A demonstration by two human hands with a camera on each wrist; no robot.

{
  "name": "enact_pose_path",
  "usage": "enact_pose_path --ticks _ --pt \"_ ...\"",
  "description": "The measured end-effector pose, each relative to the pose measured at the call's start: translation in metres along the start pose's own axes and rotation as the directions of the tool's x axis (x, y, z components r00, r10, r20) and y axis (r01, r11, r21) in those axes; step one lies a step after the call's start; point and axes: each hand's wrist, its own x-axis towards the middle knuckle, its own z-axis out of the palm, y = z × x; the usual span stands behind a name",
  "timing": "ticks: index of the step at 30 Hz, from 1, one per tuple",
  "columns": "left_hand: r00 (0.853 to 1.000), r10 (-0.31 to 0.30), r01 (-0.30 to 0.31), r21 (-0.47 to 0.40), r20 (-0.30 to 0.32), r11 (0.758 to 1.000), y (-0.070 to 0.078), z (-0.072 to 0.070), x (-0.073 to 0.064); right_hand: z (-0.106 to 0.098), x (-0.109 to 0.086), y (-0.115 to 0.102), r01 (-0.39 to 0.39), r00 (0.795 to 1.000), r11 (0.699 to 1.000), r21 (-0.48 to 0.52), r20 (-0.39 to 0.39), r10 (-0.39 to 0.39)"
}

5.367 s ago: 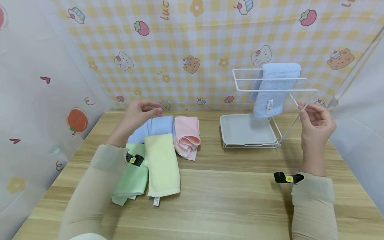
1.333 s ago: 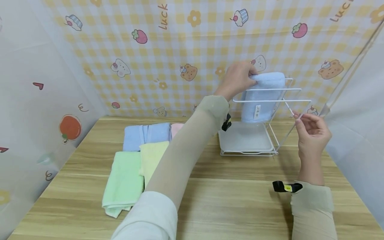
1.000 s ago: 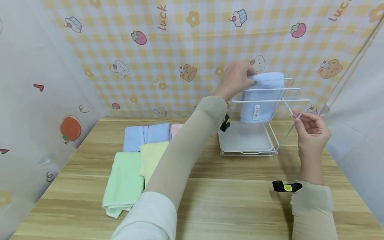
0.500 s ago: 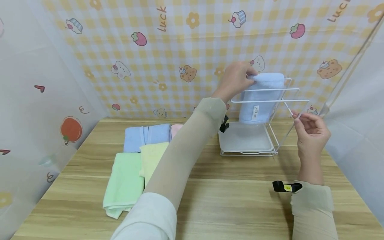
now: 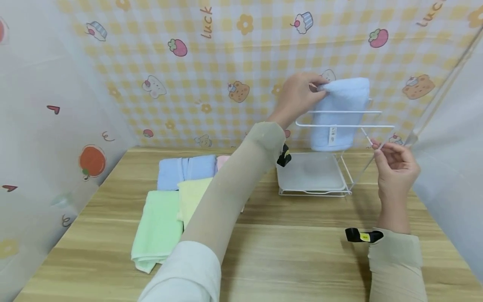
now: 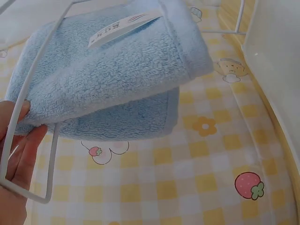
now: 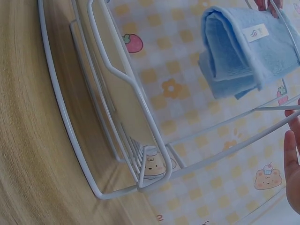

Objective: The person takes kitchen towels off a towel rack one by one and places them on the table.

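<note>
A folded light blue towel with a white label hangs over the back bar area of a white wire rack. My left hand pinches its upper left corner between thumb and fingers. The left wrist view shows the folded towel drooping in layers behind the rack's bars. My right hand pinches the rack's slanted side wire near its crossing. In the right wrist view, the towel hangs above the rack's base, and part of my right hand shows at the edge.
A pale tray sits in the rack's base. On the wooden table at left lie a green towel, a yellow towel, another blue towel and a pink towel, the latter mostly hidden by my left arm.
My left hand has gone from above the towels at left to the blue towel on the rack. In the last half second the towel has risen slightly. My right hand keeps its pinch.
</note>
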Motion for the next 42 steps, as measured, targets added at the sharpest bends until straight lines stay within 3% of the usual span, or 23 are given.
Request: enact_pose_path --ticks 4,11,17,22,30,38,42 --pt "0.999 0.001 -0.004 -0.045 -0.049 0.999 -0.001 -0.003 -0.002 0.0 0.002 -0.002 0.011 1.0 0.999 -0.032 -0.014 -0.011" --pt "0.986 0.0 -0.008 -0.049 -0.165 0.999 0.001 -0.012 -0.007 0.001 0.004 -0.002 -0.019 1.0 1.0 0.022 -0.017 0.019" --pt "0.97 0.122 -0.124 0.0 -0.209 0.992 0.014 -0.023 -0.013 -0.004 0.009 -0.003 -0.013 0.999 0.999 0.039 -0.038 0.015" --pt "0.949 0.17 -0.177 -0.001 -0.267 0.984 0.023 -0.035 -0.02 -0.004 0.012 -0.006 -0.005 0.999 1.0 0.009 -0.049 0.006" --pt "0.91 0.165 -0.216 -0.096 -0.381 0.972 0.018 -0.055 -0.035 -0.004 0.007 -0.003 -0.021 0.999 1.0 -0.002 -0.049 0.021" --pt "0.858 0.179 -0.31 -0.207 -0.481 0.928 0.014 -0.071 -0.05 -0.002 0.003 0.0 -0.05 0.998 0.998 0.046 -0.045 0.052" --pt "0.847 0.168 -0.324 -0.24 -0.505 0.915 0.012 -0.078 -0.057 -0.002 0.001 0.002 -0.024 0.999 1.0 -0.001 -0.036 0.024"
